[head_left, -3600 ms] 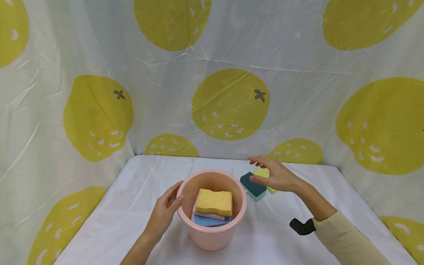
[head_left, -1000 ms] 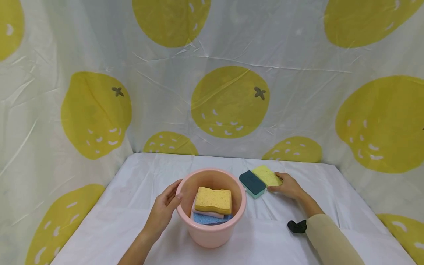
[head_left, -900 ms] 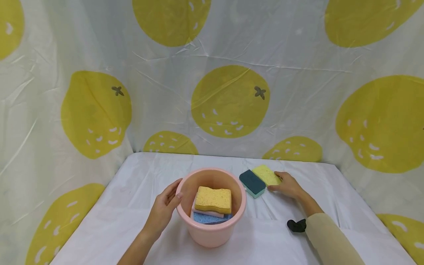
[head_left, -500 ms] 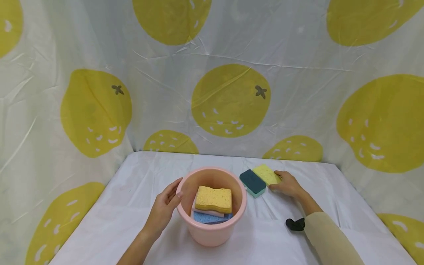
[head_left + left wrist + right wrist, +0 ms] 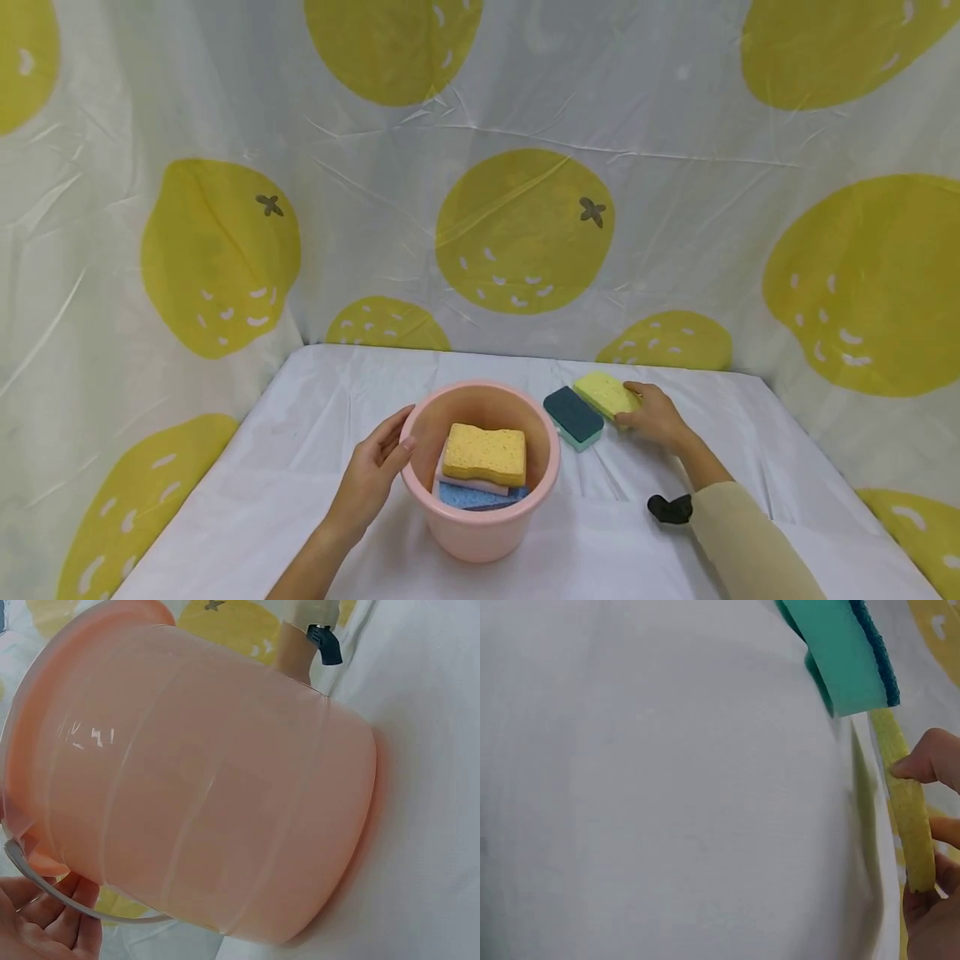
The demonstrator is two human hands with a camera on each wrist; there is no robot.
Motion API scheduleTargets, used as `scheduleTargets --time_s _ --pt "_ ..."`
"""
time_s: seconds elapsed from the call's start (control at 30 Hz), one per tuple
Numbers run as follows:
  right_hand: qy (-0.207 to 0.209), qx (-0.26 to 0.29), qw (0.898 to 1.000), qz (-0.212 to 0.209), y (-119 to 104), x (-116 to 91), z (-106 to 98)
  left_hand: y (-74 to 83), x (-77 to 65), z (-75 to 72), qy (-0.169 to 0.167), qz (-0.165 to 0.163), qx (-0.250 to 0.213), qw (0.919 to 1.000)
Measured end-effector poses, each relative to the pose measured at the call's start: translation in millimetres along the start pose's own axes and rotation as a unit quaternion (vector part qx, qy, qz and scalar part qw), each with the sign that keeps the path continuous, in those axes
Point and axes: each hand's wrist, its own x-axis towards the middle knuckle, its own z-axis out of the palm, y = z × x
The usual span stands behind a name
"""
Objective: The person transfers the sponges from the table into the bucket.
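Note:
My right hand (image 5: 660,415) pinches a thin light-yellow sponge (image 5: 602,392), thumb on its near side and fingers on the far side. The right wrist view shows this sponge (image 5: 910,825) edge-on between thumb and fingers. Beside it lies a scrub sponge (image 5: 573,415) with a dark green top and mint underside. My left hand (image 5: 367,479) holds the left rim of a pink bucket (image 5: 480,537), thumb over the rim and fingers outside. Inside the bucket, a wavy-sided orange-yellow sponge (image 5: 486,452) sits on a pale pink layer (image 5: 480,486) and a blue sponge (image 5: 461,496).
A white cloth (image 5: 360,383) covers the table, with lemon-printed curtains (image 5: 675,250) at the back and sides. The bucket's thin handle (image 5: 75,904) hangs near my left fingers. A black wrist-worn piece (image 5: 670,509) juts from the right sleeve (image 5: 750,542).
My right hand came down from above the sponges to the light-yellow one. In the last half second that sponge has tilted, its near edge bending in the grip. The left hand stays on the bucket.

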Motion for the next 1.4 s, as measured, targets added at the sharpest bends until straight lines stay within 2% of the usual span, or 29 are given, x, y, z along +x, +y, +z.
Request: scheduleTargets --time_s 0.47,0.67,0.9,1.07,1.2,1.4 --pt "-0.010 0.013 1.000 0.015 -16.4 -0.2 -16.8 0.4 1.1 -0.5 0.002 -0.006 0.005 1.0000" --pt "-0.003 0.003 1.000 -0.017 -24.5 -0.9 -23.5 1.9 1.0 -0.8 0.002 -0.008 0.003 1.0000" --pt "-0.007 0.018 0.999 -0.034 -41.9 -5.9 -33.3 0.4 0.7 0.5 0.001 -0.008 -0.001 1.0000" --pt "-0.003 0.015 0.998 -0.067 -53.5 -4.3 -38.7 0.9 2.2 1.4 0.003 -0.009 0.000 1.0000" --pt "-0.002 0.012 0.996 -0.091 -67.3 -4.6 -42.8 2.3 2.6 1.7 0.007 -0.007 0.003 0.9999" --pt "-0.002 0.020 0.992 -0.123 -92.4 -15.5 -46.2 1.8 0.1 1.4 0.007 -0.011 0.006 0.9999"
